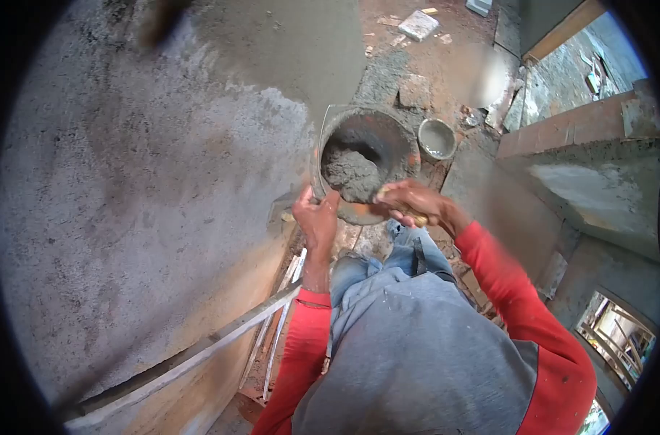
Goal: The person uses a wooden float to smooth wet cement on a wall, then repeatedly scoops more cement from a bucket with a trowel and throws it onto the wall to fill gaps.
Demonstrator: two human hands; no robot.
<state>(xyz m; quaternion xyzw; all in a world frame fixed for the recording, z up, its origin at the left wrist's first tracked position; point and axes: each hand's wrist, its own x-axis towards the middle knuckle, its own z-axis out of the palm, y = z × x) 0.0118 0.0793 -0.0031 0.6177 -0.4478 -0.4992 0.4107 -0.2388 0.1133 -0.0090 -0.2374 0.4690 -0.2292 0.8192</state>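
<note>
A round, dark basin with mortar-smeared sides is in front of me, beside the plastered wall. Wet grey mortar is heaped inside it. My left hand is at the basin's near left rim, fingers closed around an edge there; a thin straight edge runs up from it along the basin's left side. Closed at the near right rim, my right hand grips a yellowish handle. The handle looks like a trowel's, but its blade cannot be made out against the mortar.
A small round bowl stands right of the basin. The rough wall fills the left side. A pale bar slants along it at lower left. Rubble and a light block lie farther ahead; a concrete ledge is at right.
</note>
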